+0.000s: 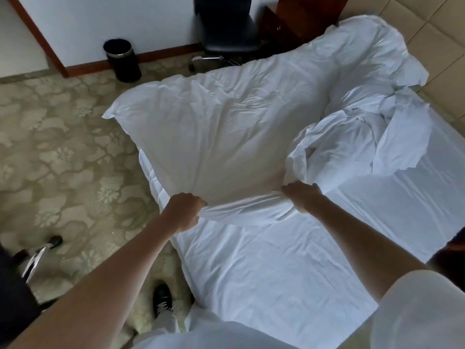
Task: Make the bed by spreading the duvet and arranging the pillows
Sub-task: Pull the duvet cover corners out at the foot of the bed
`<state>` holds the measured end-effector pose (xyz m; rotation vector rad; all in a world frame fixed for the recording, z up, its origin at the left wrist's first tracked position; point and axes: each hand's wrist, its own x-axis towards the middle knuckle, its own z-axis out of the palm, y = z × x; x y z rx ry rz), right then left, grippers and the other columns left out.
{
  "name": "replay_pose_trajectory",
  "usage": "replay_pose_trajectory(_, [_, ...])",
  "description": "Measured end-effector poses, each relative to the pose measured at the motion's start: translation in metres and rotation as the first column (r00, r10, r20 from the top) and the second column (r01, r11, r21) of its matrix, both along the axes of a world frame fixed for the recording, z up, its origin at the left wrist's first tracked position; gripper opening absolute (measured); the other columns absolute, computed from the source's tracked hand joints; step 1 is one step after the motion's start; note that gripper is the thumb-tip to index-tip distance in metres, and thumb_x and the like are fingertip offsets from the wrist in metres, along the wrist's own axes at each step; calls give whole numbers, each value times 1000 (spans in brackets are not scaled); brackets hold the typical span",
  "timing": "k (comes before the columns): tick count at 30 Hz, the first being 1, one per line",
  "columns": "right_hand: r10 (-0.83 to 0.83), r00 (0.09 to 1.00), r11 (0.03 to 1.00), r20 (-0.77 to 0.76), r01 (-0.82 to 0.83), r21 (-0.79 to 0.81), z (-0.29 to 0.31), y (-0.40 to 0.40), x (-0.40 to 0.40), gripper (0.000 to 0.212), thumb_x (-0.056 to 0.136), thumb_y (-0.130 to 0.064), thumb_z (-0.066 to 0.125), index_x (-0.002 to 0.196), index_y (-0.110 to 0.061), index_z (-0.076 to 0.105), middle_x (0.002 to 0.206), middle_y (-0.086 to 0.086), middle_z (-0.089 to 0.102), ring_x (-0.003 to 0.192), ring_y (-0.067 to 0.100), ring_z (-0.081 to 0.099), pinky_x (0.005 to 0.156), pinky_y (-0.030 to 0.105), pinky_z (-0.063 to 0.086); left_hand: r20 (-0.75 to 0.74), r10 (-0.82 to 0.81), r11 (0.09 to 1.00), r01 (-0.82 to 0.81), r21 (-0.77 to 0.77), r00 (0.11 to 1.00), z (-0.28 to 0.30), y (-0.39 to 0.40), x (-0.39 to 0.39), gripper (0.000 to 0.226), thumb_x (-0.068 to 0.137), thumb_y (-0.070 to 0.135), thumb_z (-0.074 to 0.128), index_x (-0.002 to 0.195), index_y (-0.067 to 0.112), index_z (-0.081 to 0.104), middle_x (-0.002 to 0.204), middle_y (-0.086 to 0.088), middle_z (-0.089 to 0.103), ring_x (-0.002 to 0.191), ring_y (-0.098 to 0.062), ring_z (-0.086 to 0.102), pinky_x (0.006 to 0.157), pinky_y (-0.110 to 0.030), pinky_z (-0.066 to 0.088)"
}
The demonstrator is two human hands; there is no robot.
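A large white duvet (226,122) billows above the bed, its near edge stretched between both my hands. My left hand (185,211) grips the edge at the bed's left side. My right hand (303,197) grips the same edge further right. The bare white sheet of the bed (289,268) lies below my arms. More crumpled white bedding (352,137) is heaped at the right, towards the padded beige headboard (442,59). I cannot tell pillows apart from the bedding.
A black waste bin (122,60) stands by the wall at the back left. A black office chair (227,34) and a dark wooden cabinet (297,18) stand behind the bed. Patterned carpet (63,147) covers the floor at left. My black shoe (162,297) is by the bed's edge.
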<state>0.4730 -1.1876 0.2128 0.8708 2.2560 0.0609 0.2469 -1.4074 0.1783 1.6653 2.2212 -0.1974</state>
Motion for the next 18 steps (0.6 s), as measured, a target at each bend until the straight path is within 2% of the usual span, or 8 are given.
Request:
replay_pose_trajectory(2, [70,997,995,24,-72,67,1,15,7,38,94,-13,49,131,-22,49,129,-1,58,132,18,44,113,52,26,20,30,999,-29,-12,999,-1,2,0,30,83,7,55,108,17,68,96,-4,72,92,-26,68,73,-28,46])
replay_pose_trajectory(4, [143,990,984,3,-143,108,2,13,12,32,91,-24,57,123,-19,59,124,2,64,122,22,55,107,40,39,31,46,999,-45,-28,998,-5,3,2,29,81,9,56,105,18,69,91,-3,71,87,-25,68,72,-29,49])
replay_pose_trajectory(6, [121,992,988,-43,-116,101,2,-2,17,35,89,-27,58,122,-15,61,120,7,65,115,27,60,95,33,47,31,76,996,-75,-43,997,-9,1,1,28,79,8,56,102,17,69,89,-3,71,84,-25,68,73,-30,53])
replay_pose_trajectory(10, [-141,986,990,-85,143,13,19,-34,54,42,85,-30,56,122,-9,56,120,12,63,114,31,60,94,34,47,89,85,996,-84,-21,992,-11,13,20,33,79,10,60,110,20,57,94,-2,67,88,-27,65,78,-32,52])
replay_pose_trajectory(12, [-297,945,955,-134,292,-56,26,-65,70,40,83,-23,54,120,-9,56,120,13,63,115,32,59,95,35,48,191,-14,999,5,44,982,-13,21,41,47,76,31,67,117,24,46,102,3,60,91,-23,59,81,-32,48])
replay_pose_trajectory(14, [-405,882,914,-241,387,-121,30,-105,70,38,82,-22,53,118,-10,57,119,14,63,117,32,58,96,34,47,208,-228,967,195,166,951,-14,30,75,68,61,60,63,120,29,47,105,6,51,92,-16,51,80,-32,42])
replay_pose_trajectory(16, [-433,847,900,-308,387,-199,32,-139,59,35,83,-20,53,116,-9,58,116,14,64,113,32,59,94,34,47,251,-353,911,270,313,901,-9,37,116,50,59,52,65,98,25,53,93,5,54,84,-18,55,74,-31,41])
replay_pose_trajectory(18, [-425,838,897,-342,341,-280,29,-154,55,33,83,-15,51,115,-8,59,111,13,65,109,32,60,90,33,47,388,-332,923,210,324,860,0,37,147,20,68,26,65,80,25,49,81,0,62,78,-27,62,66,-31,40])
